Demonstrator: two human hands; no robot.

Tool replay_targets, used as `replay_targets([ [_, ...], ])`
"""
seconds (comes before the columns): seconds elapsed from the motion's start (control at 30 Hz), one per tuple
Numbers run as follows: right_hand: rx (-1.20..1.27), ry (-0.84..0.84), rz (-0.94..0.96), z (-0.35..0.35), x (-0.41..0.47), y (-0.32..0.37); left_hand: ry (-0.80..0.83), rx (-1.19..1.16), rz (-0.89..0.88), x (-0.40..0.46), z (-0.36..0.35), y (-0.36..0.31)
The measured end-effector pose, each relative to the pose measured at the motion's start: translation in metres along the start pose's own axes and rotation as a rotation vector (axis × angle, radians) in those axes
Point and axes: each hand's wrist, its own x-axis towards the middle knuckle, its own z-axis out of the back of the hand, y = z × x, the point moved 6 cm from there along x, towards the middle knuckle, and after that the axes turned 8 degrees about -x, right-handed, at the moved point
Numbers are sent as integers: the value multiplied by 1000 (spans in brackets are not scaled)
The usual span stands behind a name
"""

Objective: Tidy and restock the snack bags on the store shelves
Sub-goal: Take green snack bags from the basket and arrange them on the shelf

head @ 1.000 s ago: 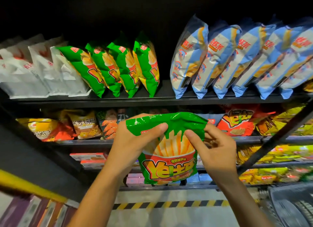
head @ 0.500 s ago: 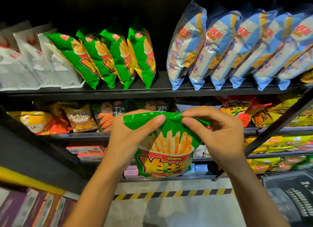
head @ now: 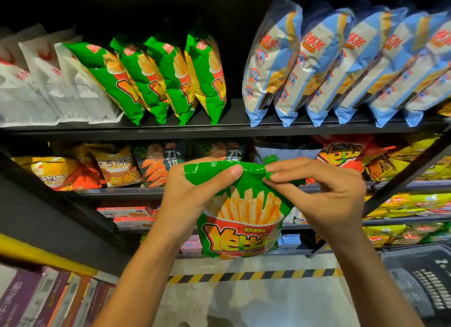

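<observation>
A green snack bag [head: 240,229] printed with fries hangs in front of the shelves, held by its top edge. My left hand [head: 192,195] pinches the top left corner between thumb and fingers. My right hand [head: 319,195] pinches the top right corner, crumpling it. On the top shelf [head: 234,126] several matching green bags [head: 156,82] stand leaning in a row, with a gap to their right before the blue bags [head: 329,68].
White bags [head: 48,82] fill the top shelf's left end. The lower shelves hold yellow, orange and red snack bags [head: 341,153] and small boxes. A dark basket [head: 424,278] sits on the floor at the lower right. A slanted black bar [head: 410,170] crosses the right side.
My right hand has moved from the bag's right side up to its top edge and now pinches it. The view has tilted slightly upward.
</observation>
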Motion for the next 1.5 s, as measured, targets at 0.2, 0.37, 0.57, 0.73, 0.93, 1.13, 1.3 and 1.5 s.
replay_targets([
  [0.2, 88, 193, -270, -8, 8, -4, 29, 142, -91, 0, -4, -3],
  [0.37, 34, 240, -182, -15, 14, -1, 80, 154, -7, 2, -5, 2],
  [0.57, 59, 229, -114, -16, 11, 5, 85, 37, 160, 3, -4, 9],
  [0.73, 40, 235, -38, -16, 12, 8, 69, 25, 165, 4, -2, 11],
  [0.93, 175, 213, -211, -16, 7, -11, -19, 21, 140, 7, 4, 11],
  [1.13, 314, 562, -656, -32, -46, -54, -153, -178, 202, 27, 6, 15],
  [1.3, 293, 122, -770, -11, -63, -74, 127, 3, 252, 41, -8, 43],
  [1.5, 250, -122, -955, 25, -93, -88, 518, 146, 399, 2, -42, 101],
])
